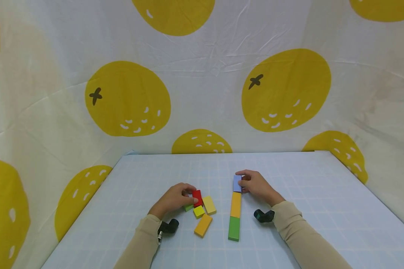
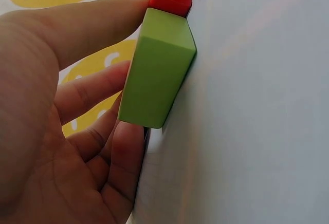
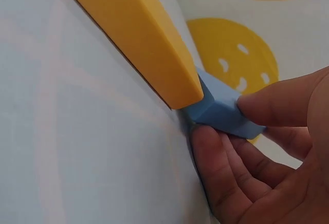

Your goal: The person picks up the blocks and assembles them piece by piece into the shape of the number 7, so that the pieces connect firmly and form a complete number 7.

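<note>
My left hand (image 1: 173, 198) is at a small group of blocks, thumb and forefinger at opposite ends of a red block (image 1: 197, 197). A light green block (image 2: 157, 75) lies beside its palm, partly covered by the hand in the head view. My right hand (image 1: 257, 186) grips a blue block (image 3: 226, 108), thumb on its upper face and fingers along its side. That block is at the far end of a straight row, right at the end of an orange block (image 1: 235, 204). Nearest me in the row is a darker green block (image 1: 233, 228).
Close to the red block lie a small yellow block (image 1: 199, 212), a pale yellow block (image 1: 209, 205) and a second orange block (image 1: 203, 225). A pale checked cloth (image 1: 323, 224) covers the table. Behind it hangs a white curtain (image 1: 205, 93) with yellow fruit shapes.
</note>
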A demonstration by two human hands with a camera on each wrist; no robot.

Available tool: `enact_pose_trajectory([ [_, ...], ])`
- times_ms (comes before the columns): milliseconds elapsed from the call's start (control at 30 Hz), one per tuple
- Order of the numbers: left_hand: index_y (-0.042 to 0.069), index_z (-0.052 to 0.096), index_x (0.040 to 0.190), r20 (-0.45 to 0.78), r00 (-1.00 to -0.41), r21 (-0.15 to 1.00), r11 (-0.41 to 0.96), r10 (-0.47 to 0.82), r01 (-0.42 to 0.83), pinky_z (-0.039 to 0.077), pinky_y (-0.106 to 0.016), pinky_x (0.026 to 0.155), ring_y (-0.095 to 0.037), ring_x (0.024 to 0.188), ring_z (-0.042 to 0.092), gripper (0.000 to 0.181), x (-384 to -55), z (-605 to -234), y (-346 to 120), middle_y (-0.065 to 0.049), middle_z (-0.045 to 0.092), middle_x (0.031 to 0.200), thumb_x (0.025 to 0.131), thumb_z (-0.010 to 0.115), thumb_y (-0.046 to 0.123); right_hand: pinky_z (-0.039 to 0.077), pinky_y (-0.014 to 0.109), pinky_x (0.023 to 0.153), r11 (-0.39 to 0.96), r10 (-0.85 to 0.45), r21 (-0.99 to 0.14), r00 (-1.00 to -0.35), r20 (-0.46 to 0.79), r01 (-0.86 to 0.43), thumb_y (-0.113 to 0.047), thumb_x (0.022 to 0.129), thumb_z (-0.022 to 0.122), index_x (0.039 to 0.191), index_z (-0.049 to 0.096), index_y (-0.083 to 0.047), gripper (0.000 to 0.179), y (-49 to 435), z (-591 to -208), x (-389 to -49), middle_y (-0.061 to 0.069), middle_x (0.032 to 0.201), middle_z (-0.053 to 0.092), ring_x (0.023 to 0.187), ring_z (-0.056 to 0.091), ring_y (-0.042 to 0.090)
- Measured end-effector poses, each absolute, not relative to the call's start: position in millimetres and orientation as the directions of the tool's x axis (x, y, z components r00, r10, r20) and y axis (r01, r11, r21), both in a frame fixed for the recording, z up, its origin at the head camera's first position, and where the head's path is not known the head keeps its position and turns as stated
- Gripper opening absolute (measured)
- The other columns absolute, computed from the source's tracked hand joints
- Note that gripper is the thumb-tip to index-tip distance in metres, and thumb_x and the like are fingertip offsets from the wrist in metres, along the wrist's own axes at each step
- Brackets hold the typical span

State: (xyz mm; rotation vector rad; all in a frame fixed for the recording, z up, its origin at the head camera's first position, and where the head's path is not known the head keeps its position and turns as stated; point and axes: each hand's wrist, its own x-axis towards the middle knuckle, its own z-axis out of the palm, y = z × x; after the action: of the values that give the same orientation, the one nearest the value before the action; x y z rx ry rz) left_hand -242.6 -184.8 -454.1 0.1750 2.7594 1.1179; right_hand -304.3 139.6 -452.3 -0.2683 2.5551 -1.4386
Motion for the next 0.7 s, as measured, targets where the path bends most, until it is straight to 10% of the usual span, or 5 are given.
enact_pose_trajectory([
  [700,0.021,0.069,0.123,-0.097,-0.981,0.702,0.71,0.168,0.052,0.051,-0.034,0.077,-0.021,0.093,0.054,0.045,-242.6,-455.7,-185.1,0.002,0.06,0.102,0.083,0.081,0.039,0.055,0.04,0.089,0.522,-0.236,-0.851,-0.968,-0.085,-0.053,-0.017,0.098,0.064,0.135,0.062,-0.01,0.038,139.5,-450.7,-301.2,0.011,0.118,0.063,0.08,0.067,0.019],
])
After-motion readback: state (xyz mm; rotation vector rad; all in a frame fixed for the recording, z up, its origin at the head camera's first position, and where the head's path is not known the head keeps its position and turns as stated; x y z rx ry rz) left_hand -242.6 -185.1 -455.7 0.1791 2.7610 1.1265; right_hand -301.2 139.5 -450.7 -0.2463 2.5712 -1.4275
